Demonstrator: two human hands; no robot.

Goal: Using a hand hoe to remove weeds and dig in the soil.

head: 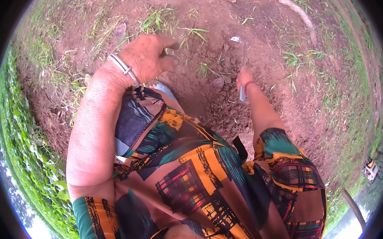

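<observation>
My left hand is raised over the ground at upper left, with a pale bangle on its wrist. Its thumb and forefinger are apart and nothing shows between them; the other fingers are hidden. Lower and to the right, my right hand grips a short-handled hand tool, its pale handle poking out below the fist. A thin metal shaft runs up from the fist to a bright bent blade, much like a small hand hoe. Loose, broken soil lies below and left of this hand.
Green grass tufts and small weeds grow from the reddish soil. A curved pale stick lies at upper right. Dense leafy plants line the left edge. A foot shows below my left hand. Far right stands a yellow-and-white object.
</observation>
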